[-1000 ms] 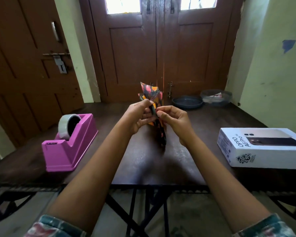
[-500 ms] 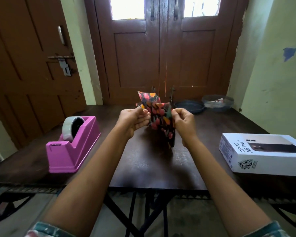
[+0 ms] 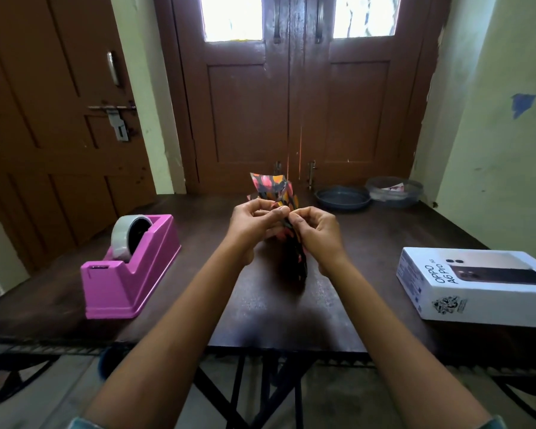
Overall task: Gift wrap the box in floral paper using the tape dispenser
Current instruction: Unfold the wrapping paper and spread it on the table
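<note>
A folded sheet of floral paper point(image 3: 271, 188), dark with orange and pink shapes, is held upright above the middle of the dark table point(image 3: 291, 305). My left hand point(image 3: 252, 226) and my right hand point(image 3: 317, 232) pinch it close together at its middle; its lower end hangs down between them. The white phone box point(image 3: 477, 287) lies flat at the table's right side, away from both hands. A pink tape dispenser point(image 3: 130, 270) with a roll of clear tape stands at the left.
A dark round dish point(image 3: 342, 198) and a clear plastic container point(image 3: 395, 191) sit at the table's far edge, before brown double doors. The table's near edge runs just under my forearms, with a metal frame below.
My hands, spread apart on the paper half a second ago, have come back together at its middle, and the paper has narrowed into a folded strip.
</note>
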Available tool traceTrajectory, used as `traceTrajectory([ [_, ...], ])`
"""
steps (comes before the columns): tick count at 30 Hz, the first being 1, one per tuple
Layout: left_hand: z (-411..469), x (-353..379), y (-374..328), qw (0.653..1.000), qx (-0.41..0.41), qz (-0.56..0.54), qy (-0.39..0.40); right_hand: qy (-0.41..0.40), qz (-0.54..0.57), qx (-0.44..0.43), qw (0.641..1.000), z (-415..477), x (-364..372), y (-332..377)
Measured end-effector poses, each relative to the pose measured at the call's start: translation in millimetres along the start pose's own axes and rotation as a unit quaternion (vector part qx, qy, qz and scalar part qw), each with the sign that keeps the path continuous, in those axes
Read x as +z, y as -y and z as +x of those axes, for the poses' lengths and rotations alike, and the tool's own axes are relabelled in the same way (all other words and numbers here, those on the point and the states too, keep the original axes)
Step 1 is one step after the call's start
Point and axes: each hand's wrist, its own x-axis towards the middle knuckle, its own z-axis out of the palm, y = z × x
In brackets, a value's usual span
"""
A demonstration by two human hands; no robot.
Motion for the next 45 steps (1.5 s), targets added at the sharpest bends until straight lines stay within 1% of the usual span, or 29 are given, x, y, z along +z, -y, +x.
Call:
traceTrajectory([
  [3, -2, 0, 2, 0.999, -0.001, -0.035, -0.020, 0.006, -0.001, 0.018, 1.000, 0, 2, 0],
  [6, -2, 1, 2, 0.999, 0.011, -0.039, -0.036, 0.002, 0.000, 0.035, 0.999, 2, 4, 0],
  [10, 1, -3, 1, 0.999, 0.033, 0.004, -0.015, -0.006, 0.010, 0.049, 0.999, 2, 4, 0],
  [13, 5, -6, 1, 0.997, 0.043, 0.060, -0.013, -0.014, -0.012, 0.069, 0.997, 6, 8, -1],
  [14, 6, -10, 0, 0.996, 0.047, 0.071, -0.022, -0.035, -0.009, 0.079, 0.996, 9, 6, -1],
  [17, 11, -35, 0, 0.994, 0.046, 0.062, -0.072, -0.147, 0.036, 0.122, 0.981, 18, -19, 0],
  [18, 11, -43, 0, 0.995, 0.037, 0.056, -0.069, -0.162, 0.049, 0.121, 0.978, 20, -28, 0],
  [21, 9, -46, 1, 0.996, 0.009, 0.082, -0.024, -0.160, 0.071, 0.117, 0.978, 18, -30, 5],
  [23, 7, -36, 1, 0.995, 0.007, 0.102, -0.020, -0.155, 0.085, 0.130, 0.976, 16, -22, 11],
  [25, 6, -30, 0, 0.992, 0.019, 0.125, -0.026, -0.155, 0.098, 0.124, 0.975, 13, -19, 14],
  [26, 6, -28, 0, 0.989, 0.027, 0.141, -0.028, -0.154, 0.085, 0.108, 0.978, 13, -20, 14],
  [28, 8, -26, 1, 0.983, 0.035, 0.179, -0.031, -0.137, 0.008, 0.062, 0.989, 12, -20, 15],
  [30, 10, -23, 1, 0.976, 0.031, 0.208, -0.052, -0.120, -0.083, 0.016, 0.989, 12, -17, 16],
  [32, 12, -20, 0, 0.967, 0.041, 0.241, -0.070, -0.110, -0.159, -0.034, 0.981, 13, -14, 18],
  [34, 12, -17, 0, 0.956, 0.066, 0.264, -0.109, -0.097, -0.192, -0.057, 0.975, 12, -12, 17],
  [36, 13, -18, 1, 0.952, 0.079, 0.255, -0.149, -0.116, -0.177, -0.035, 0.977, 13, -15, 12],
  [39, 15, -31, 5, 0.949, 0.076, 0.232, -0.198, -0.190, -0.129, 0.031, 0.973, 16, -28, 1],
  [41, 18, -42, 9, 0.944, 0.066, 0.230, -0.226, -0.215, -0.112, 0.063, 0.968, 16, -35, -1],
  [43, 19, -47, 13, 0.936, 0.056, 0.237, -0.253, -0.231, -0.104, 0.083, 0.964, 13, -33, 0],
  [45, 19, -49, 16, 0.933, 0.050, 0.247, -0.259, -0.251, -0.093, 0.087, 0.960, 10, -29, 3],
])
